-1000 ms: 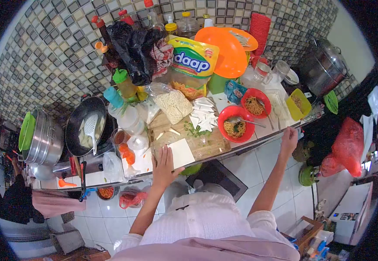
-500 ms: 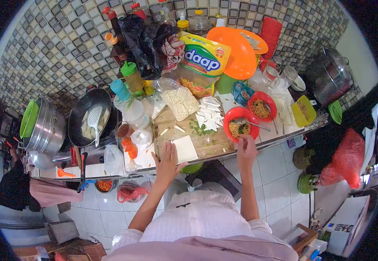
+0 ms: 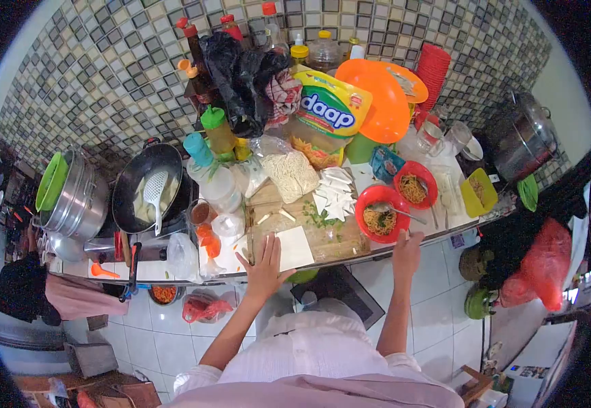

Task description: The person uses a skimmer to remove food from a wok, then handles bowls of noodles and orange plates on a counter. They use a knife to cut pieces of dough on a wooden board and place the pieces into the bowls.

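My left hand (image 3: 266, 268) lies flat with fingers spread on the front of the wooden cutting board (image 3: 343, 248), touching the edge of a pale square wrapper sheet (image 3: 295, 247). My right hand (image 3: 407, 255) is closed just in front of a red bowl (image 3: 361, 221); whatever its fingers hold is too small to make out. In that bowl sit noodles with green bits (image 3: 381, 221) and a metal spoon (image 3: 414, 217). Behind my left hand are a stack of pale square sheets (image 3: 290, 175), white triangular pieces (image 3: 335, 195) and chopped green leaves (image 3: 320, 216).
A second red bowl (image 3: 432, 194) of noodles and a yellow tray (image 3: 479, 192) stand right. At left, a black wok (image 3: 127, 197) holds a white slotted turner (image 3: 154, 194). Bottles, an orange plate (image 3: 387, 112) and a yellow daap bag (image 3: 333, 109) line the back.
My right hand has drawn back from the red bowl's rim toward the counter's front edge. My left hand stays on the board by the wrapper sheet. The whole view has shifted slightly.
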The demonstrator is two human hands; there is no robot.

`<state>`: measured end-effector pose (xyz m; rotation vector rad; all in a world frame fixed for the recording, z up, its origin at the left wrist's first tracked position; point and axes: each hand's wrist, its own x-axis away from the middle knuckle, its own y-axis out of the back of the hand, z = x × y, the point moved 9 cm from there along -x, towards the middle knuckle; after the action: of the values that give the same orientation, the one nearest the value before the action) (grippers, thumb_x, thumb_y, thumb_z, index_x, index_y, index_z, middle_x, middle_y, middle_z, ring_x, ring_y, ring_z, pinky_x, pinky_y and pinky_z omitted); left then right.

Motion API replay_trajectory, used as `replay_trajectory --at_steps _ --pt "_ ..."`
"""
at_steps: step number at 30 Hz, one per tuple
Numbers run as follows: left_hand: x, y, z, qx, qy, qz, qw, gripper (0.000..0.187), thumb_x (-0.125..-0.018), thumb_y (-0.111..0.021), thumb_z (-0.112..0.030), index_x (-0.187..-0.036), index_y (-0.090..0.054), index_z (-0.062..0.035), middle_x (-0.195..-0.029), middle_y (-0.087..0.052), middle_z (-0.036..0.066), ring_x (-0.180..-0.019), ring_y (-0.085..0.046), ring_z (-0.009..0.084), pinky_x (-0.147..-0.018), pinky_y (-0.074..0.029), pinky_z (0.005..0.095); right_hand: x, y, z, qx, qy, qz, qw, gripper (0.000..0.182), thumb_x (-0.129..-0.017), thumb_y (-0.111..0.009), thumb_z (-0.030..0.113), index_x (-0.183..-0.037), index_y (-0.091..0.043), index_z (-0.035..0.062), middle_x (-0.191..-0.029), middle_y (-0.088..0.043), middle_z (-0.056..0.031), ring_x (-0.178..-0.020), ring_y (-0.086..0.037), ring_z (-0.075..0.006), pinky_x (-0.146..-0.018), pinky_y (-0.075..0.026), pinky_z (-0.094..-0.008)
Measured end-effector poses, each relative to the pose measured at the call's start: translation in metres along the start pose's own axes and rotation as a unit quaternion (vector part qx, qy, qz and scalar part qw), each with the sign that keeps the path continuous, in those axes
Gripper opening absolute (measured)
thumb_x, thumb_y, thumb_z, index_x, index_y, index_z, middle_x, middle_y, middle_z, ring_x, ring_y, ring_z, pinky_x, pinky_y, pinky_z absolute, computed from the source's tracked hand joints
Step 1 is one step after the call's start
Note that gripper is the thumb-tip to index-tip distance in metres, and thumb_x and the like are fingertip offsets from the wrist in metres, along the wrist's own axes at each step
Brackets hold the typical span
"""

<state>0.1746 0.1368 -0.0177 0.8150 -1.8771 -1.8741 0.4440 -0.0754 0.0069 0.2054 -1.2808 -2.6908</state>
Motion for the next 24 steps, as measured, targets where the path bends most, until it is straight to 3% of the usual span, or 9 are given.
replay_trajectory --at_steps 2,4,6,8,11,14,18,24 --pt "0.0 -0.003 -0.002 0.012 -0.006 0.018 1.0 0.085 -0.07 -0.044 -0.061 -0.13 -0.022 -0.0048 -0.137 -0.02 0.008 -0.127 -0.017 0.0212 -0.086 0.004 0.0688 -0.007 0.013 0.057 -0.103 0.152 -0.04 0.982 0.032 -0.084 -0.043 0.028 -0.098 -0.044 -0.0003 -0.082 -0.055 -0.02 -0.079 -0.052 -0.0404 -0.067 -0.039 -0.0475" --pt "0.001 -0.003 -0.004 0.005 -0.01 0.016 1.0 0.085 -0.07 -0.044 -0.06 -0.13 -0.022 -0.0046 -0.137 -0.019 0.008 -0.127 -0.017 0.0211 -0.086 0.004 0.0688 -0.017 -0.005 0.108 -0.124 0.31 0.002 0.943 0.023 -0.082 -0.043 0.022 -0.087 -0.049 0.0 -0.078 -0.056 -0.0188 -0.08 -0.053 -0.0384 -0.067 -0.04 -0.046" --pt "0.0 -0.004 -0.004 -0.005 -0.016 0.011 1.0 0.085 -0.07 -0.045 -0.06 -0.13 -0.022 -0.0044 -0.137 -0.019 0.008 -0.127 -0.016 0.0209 -0.086 0.004 0.0689 -0.033 -0.026 0.151 -0.109 0.34 0.04 0.933 0.017 -0.079 -0.044 0.014 -0.082 -0.054 0.0008 -0.079 -0.057 -0.0183 -0.076 -0.056 -0.0358 -0.064 -0.043 -0.045" --pt "0.001 -0.008 -0.003 -0.004 -0.02 0.024 0.999 0.083 -0.071 -0.043 -0.059 -0.13 -0.024 -0.0035 -0.137 -0.019 0.009 -0.127 -0.018 0.0217 -0.084 0.002 0.0699 -0.078 -0.109 0.153 0.015 0.325 0.081 0.942 0.015 -0.077 -0.043 0.009 -0.079 -0.056 0.0015 -0.075 -0.058 -0.019 -0.071 -0.058 -0.0341 -0.061 -0.045 -0.0448" --pt "0.0 0.0 -0.007 -0.009 -0.019 0.027 0.999 0.083 -0.071 -0.045 -0.058 -0.13 -0.022 -0.0032 -0.138 -0.018 0.009 -0.127 -0.016 0.0225 -0.084 0.002 0.0701 -0.101 -0.136 0.179 0.088 0.346 0.045 0.933 0.017 -0.076 -0.042 0.008 -0.079 -0.057 0.0012 -0.072 -0.058 -0.0201 -0.067 -0.059 -0.0341 -0.059 -0.046 -0.0466" --pt "0.0 0.0 -0.005 0.002 -0.009 0.022 1.0 0.083 -0.071 -0.046 -0.057 -0.13 -0.022 -0.0038 -0.137 -0.019 0.008 -0.127 -0.017 0.0222 -0.084 0.003 0.0701 -0.126 -0.173 0.173 0.036 0.285 0.08 0.955 0.018 -0.077 -0.043 0.011 -0.085 -0.057 0.0033 -0.079 -0.058 -0.0217 -0.075 -0.057 -0.0359 -0.065 -0.046 -0.0468" --pt "0.0 0.0 -0.006 0.009 -0.004 0.02 1.0 0.083 -0.07 -0.047 -0.057 -0.13 -0.023 -0.005 -0.137 -0.02 0.007 -0.126 -0.019 0.0213 -0.084 0.002 0.0703 -0.129 -0.182 0.174 0.073 0.237 0.111 0.962 0.02 -0.077 -0.043 0.014 -0.085 -0.059 0.0043 -0.082 -0.059 -0.0197 -0.077 -0.059 -0.0331 -0.065 -0.047 -0.0439" --pt "-0.001 -0.005 -0.005 -0.009 -0.005 0.035 0.999 0.085 -0.07 -0.045 -0.059 -0.13 -0.022 -0.003 -0.138 -0.018 0.008 -0.128 -0.014 0.0208 -0.085 0.003 0.0701 -0.133 -0.17 0.173 0.145 0.208 0.035 0.967 0.023 -0.079 -0.042 0.018 -0.08 -0.062 0.0069 -0.081 -0.061 -0.0143 -0.076 -0.061 -0.0287 -0.062 -0.048 -0.0408"
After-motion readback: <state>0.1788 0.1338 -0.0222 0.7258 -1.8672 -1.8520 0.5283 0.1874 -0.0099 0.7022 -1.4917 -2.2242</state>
